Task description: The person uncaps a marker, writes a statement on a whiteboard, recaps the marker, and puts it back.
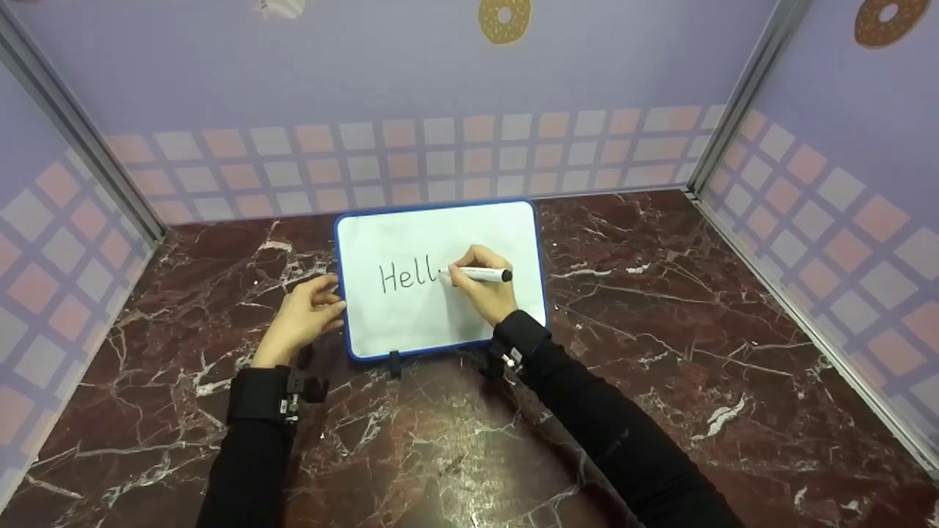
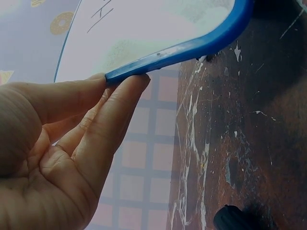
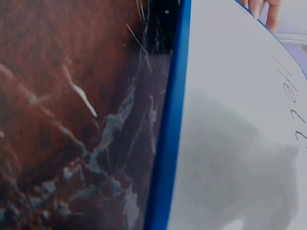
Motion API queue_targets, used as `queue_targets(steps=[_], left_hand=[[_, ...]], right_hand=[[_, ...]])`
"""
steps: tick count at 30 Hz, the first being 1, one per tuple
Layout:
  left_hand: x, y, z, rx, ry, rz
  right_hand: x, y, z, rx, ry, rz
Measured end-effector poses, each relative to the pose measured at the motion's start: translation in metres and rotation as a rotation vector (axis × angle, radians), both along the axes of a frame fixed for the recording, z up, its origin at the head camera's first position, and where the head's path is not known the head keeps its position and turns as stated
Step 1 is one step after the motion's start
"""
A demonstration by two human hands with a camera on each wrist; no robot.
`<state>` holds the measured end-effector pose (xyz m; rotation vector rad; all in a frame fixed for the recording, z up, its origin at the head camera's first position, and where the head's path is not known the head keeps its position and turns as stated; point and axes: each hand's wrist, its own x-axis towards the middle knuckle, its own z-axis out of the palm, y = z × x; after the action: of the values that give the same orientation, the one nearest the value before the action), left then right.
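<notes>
The marker (image 1: 488,274) is held nearly level in front of the whiteboard (image 1: 411,323), its long axis running roughly along the surface's far edge, its tip pointed toward the left edge and its black end toward the right edge. The whiteboard is set near the middle of the far edge of the surface (image 1: 631,411), its long axis about parallel to that edge; black supports (image 1: 395,364) are seen at its lower side. The marker is gripped between the curled fingers and thumb of the right hand (image 1: 486,282); the whiteboard's left side is pinched by the thumb and fingers of the left hand (image 1: 304,315).

The marker's barrel is white. The whiteboard is white, rounded at the corners and framed in blue, and "Hell" (image 1: 408,274) is written on it in black, with the marker's tip just beside the last letter.

Part of the whiteboard is covered by the right hand. The dark red, pale-veined surface is enclosed by purple walls (image 1: 411,81) patterned with pink and white squares.
</notes>
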<state>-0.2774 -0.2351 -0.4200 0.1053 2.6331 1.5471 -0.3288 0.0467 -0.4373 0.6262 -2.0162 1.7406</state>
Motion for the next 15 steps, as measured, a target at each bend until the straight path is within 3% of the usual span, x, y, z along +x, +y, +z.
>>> queue_targets(steps=[10, 15], left_hand=[[-0.0005, -0.0003, -0.0015, -0.029, 0.002, -0.012], [-0.0007, -0.0005, -0.0019, -0.022, 0.013, -0.008]], right_hand=[[-0.0029, 0.0023, -0.0005, 0.035, 0.055, -0.035], [-0.0014, 0.0033, 0.0012, 0.041, 0.035, -0.061]])
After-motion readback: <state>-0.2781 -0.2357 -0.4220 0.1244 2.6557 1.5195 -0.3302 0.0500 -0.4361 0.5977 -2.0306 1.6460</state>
